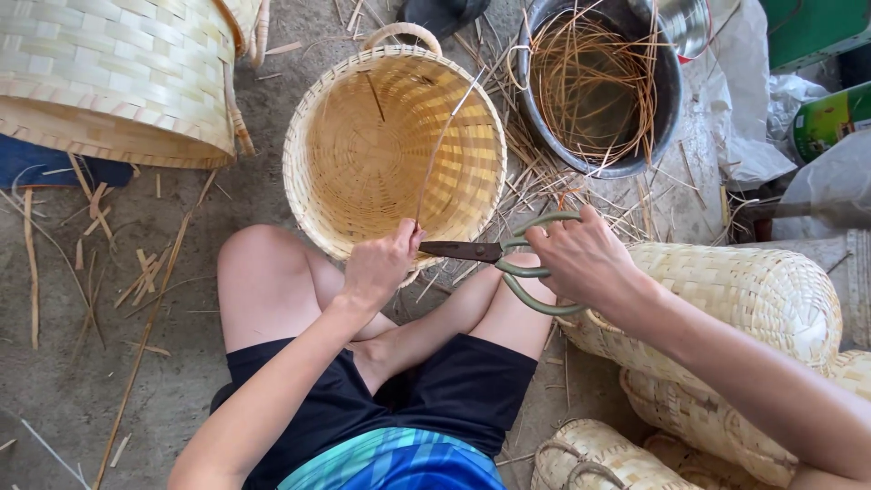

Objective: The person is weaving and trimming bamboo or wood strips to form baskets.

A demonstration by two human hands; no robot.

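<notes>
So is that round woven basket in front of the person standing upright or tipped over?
Upright. The woven basket opens toward the camera; its woven bottom shows inside, empty apart from a thin strip that the left hand holds at the rim.

The big scissors [508, 259] have green handles and dark blades, lying sideways in the right hand [581, 259]. Their tips touch a thin strip [442, 136] pinched by the left hand [381, 263]. The strip rises over the round woven basket [395, 154] just beyond both hands.

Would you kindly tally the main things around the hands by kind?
Woven baskets: 5 (open one, upturned one, stack at right)
Scissors: 1
Metal basin: 1
Held strip: 1
Total: 8
</notes>
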